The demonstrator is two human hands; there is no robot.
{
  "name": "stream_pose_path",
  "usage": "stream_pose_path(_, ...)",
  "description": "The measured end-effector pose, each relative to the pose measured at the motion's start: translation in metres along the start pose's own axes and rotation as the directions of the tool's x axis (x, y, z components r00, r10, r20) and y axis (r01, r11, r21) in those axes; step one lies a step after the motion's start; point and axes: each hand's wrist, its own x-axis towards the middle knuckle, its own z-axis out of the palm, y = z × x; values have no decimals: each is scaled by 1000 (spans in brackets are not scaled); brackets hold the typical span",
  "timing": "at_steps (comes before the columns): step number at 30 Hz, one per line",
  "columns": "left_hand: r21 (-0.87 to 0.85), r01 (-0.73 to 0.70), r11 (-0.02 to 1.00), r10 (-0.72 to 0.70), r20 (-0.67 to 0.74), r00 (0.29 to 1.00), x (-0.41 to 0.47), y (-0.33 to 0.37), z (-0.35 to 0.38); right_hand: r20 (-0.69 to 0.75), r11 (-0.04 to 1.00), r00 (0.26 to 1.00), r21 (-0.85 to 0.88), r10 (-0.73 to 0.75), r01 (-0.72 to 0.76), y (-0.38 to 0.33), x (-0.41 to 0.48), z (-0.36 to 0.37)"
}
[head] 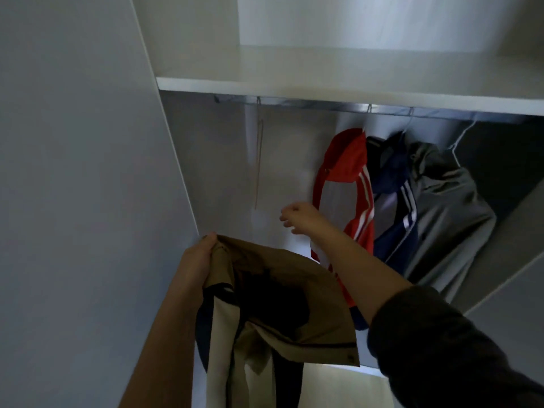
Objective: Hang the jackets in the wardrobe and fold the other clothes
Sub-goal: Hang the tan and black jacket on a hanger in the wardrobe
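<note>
My left hand (198,256) grips a tan jacket (291,293) by its collar and holds it up in front of the open wardrobe. The jacket has dark and cream panels hanging below. My right hand (300,216) reaches into the wardrobe with fingers loosely curled and holds nothing. It sits just below and right of an empty wooden hanger (259,160) that hangs from the metal rail (323,103). On the rail to the right hang a red jacket with white stripes (350,178), a navy jacket (397,201) and a grey jacket (447,207).
A white shelf (338,89) runs above the rail. The wardrobe's left side panel (88,172) stands close to my left arm. An open door panel (506,260) angles in at the right. Another bare hanger (462,136) hangs at the far right.
</note>
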Motion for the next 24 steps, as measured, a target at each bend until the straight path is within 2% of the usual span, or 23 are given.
stream_pose_path(3,12,48,999,-48,19,999,38,13,4,-87,998,996,61,22,-17,-22,64,17)
stream_pose_path(6,16,75,997,-75,28,997,73,18,4,-99,998,995,70,9,-2,-40,114,33)
stream_pose_path(11,31,69,997,-72,95,993,111,19,12,-71,950,994,307,87,-62,-62,173,55)
stream_pose_path(13,27,78,997,-81,126,989,119,20,14,-135,936,987,350,82,-30,-64,180,63)
stream_pose_path(15,12,86,996,-87,139,986,125,20,15,-258,958,966,281,25,51,-62,182,66)
stream_pose_path(17,14,83,996,-85,135,987,128,20,16,-317,960,948,262,-15,102,-65,177,59)
stream_pose_path(24,80,10,997,-24,175,984,117,36,32,-256,917,967,385,-3,105,-84,133,4)
